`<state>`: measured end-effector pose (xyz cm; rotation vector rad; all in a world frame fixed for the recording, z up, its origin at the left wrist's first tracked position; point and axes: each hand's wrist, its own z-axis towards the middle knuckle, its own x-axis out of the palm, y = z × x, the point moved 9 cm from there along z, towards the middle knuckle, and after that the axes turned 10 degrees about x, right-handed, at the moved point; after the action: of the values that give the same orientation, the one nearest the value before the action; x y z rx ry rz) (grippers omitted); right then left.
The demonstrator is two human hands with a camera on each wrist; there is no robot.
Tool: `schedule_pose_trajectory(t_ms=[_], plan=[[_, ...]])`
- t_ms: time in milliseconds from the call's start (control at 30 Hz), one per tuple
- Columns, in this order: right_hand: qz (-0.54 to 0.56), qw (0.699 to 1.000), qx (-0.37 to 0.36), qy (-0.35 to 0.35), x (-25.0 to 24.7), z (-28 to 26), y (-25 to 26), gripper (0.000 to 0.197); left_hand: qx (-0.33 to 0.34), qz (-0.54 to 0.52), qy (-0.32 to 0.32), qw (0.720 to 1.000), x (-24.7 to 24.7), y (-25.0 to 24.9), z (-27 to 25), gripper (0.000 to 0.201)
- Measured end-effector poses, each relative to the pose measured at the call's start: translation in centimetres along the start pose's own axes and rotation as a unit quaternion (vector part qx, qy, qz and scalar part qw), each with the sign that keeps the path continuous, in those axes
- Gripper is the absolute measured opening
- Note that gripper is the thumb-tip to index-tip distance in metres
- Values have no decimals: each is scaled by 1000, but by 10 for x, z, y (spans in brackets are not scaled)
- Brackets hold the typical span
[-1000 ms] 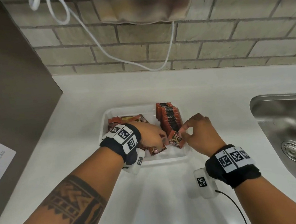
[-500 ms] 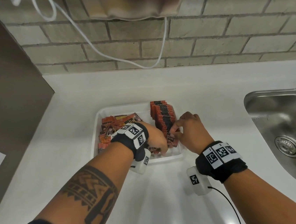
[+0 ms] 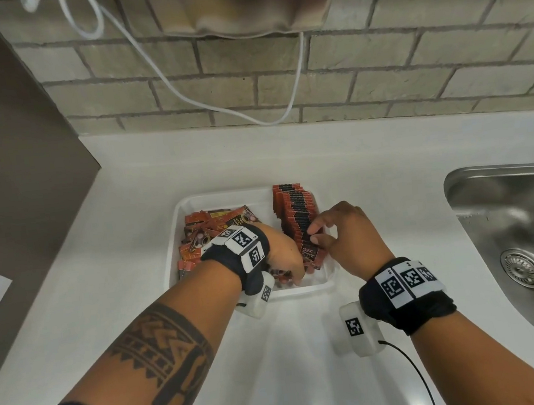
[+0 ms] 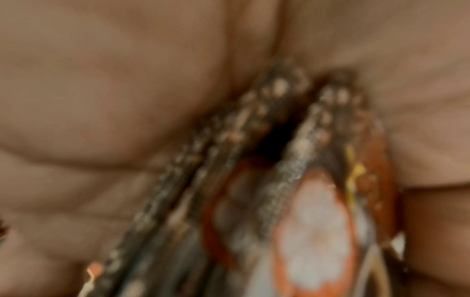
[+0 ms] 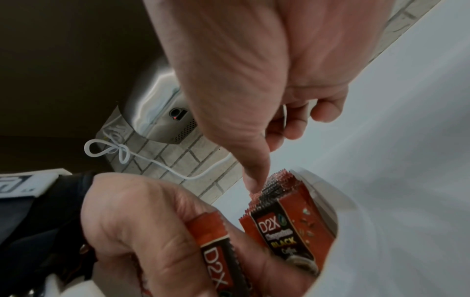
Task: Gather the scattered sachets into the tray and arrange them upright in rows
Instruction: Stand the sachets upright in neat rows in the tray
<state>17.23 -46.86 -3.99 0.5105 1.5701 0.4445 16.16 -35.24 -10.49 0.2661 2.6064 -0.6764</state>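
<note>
**Sachets being stood in a row in the white tray**

A row of upright sachets (image 3: 295, 214) is being kept along the 3 o'clock side of the white tray (image 3: 314, 289), running from the far wall toward the near wall. The front sachet (image 5: 292, 231) of the row is being shown face-on in the right wrist view, with "D2X" and "BLACK" printed on it. The tops of the row's near sachets are being touched by the right hand (image 3: 345, 237), whose thumb (image 5: 250, 172) is being pressed down on their crimped edges while the other fingers are being held loosely curled above; nothing is being gripped by it.

A small bundle of sachets (image 5: 218, 253) is being held in the left hand (image 3: 280, 250) at the tray's 6 o'clock edge, with thumb and fingers curled round it. In the left wrist view the bundle's crimped edges (image 4: 267, 160) are being seen blurred against the palm.

A loose heap of sachets (image 3: 203, 235) is lying flat and jumbled at the tray's 9 o'clock side.

The tray is being borne by a white counter (image 3: 189, 164). A steel sink (image 3: 508, 226) is set at 3 o'clock from the tray, and a white cable (image 3: 181, 92) is hanging on the brick wall (image 3: 409, 65) at 12 o'clock.
</note>
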Motion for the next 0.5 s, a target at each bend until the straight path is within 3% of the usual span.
schedule_pose_trajectory(t_ms=[200, 300, 400, 500], plan=[[11, 1000, -4, -15, -7, 1, 0, 12, 23, -16, -7, 1000, -2, -4, -5, 9], [24, 999, -6, -34, -14, -2, 3, 11, 29, -3, -17, 999, -7, -1, -16, 36], [52, 997, -13, -50, -25, -12, 11, 10, 2, 14, -76, 997, -27, 20, -36, 32], [68, 998, -16, -6, -20, -29, 31, 17, -27, -32, -141, 989, -44, 53, -57, 30]])
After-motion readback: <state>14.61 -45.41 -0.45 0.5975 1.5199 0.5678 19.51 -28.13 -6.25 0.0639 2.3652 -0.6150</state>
